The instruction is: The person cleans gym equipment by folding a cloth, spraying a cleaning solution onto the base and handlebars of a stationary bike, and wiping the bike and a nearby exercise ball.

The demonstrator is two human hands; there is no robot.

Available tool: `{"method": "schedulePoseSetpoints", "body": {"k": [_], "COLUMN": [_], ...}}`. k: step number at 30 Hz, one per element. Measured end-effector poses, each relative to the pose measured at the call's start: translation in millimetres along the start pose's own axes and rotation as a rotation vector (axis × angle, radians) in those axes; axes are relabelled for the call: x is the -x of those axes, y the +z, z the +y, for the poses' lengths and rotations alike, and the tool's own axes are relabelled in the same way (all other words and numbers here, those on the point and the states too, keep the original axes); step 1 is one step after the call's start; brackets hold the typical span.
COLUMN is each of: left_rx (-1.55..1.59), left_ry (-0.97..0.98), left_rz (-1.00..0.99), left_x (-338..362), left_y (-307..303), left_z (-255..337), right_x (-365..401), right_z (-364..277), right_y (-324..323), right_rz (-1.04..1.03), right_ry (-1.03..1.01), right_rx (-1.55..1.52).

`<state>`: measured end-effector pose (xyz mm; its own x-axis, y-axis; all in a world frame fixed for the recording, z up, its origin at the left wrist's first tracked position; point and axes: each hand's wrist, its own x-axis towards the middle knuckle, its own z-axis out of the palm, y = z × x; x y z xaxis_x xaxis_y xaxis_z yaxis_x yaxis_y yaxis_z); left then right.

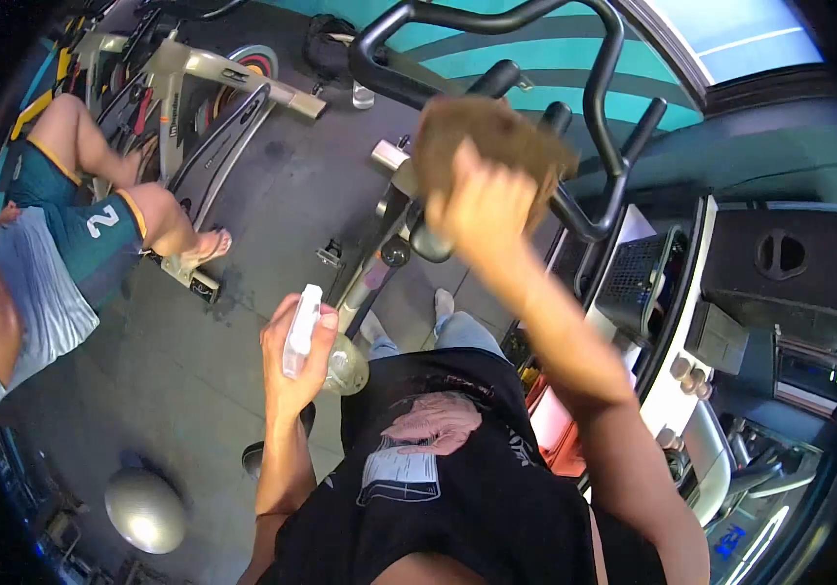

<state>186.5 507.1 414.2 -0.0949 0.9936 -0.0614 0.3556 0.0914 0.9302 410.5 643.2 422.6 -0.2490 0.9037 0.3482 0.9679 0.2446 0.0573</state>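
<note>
My left hand is wrapped round the neck of a spray bottle. Its white trigger head points up and away, and its clear body shows to the right of my fingers. A brown cloth, smeared by motion, is gripped in my right hand. The cloth overlaps the black handlebars of an exercise bike in this view, close to the front grips. Below the cloth, the bike's light frame runs down toward my feet.
At the left a person in teal shorts sits by another exercise bike. A silver exercise ball rests on the floor at lower left. A dark basket stands on a white shelf at right, near a black speaker box.
</note>
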Motion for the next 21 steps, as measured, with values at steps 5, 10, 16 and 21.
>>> {"method": "schedulePoseSetpoints", "body": {"k": [5, 10, 16, 21], "left_rx": [-0.029, 0.019, 0.061, 0.045], "left_ry": [-0.011, -0.030, -0.045, -0.047], "left_rz": [-0.051, -0.055, 0.022, 0.085], "left_x": [-5, 1, 14, 16], "left_y": [10, 10, 2, -7], "left_z": [-18, 0, -11, -28], "right_x": [30, -48, 72, 220], "right_z": [4, 45, -27, 49], "right_y": [0, 15, -20, 45], "right_rz": [0.031, 0.105, -0.458, -0.580], "right_ry": [-0.234, -0.036, -0.157, 0.344], "right_rx": [-0.216, -0.109, -0.366, -0.719]}}
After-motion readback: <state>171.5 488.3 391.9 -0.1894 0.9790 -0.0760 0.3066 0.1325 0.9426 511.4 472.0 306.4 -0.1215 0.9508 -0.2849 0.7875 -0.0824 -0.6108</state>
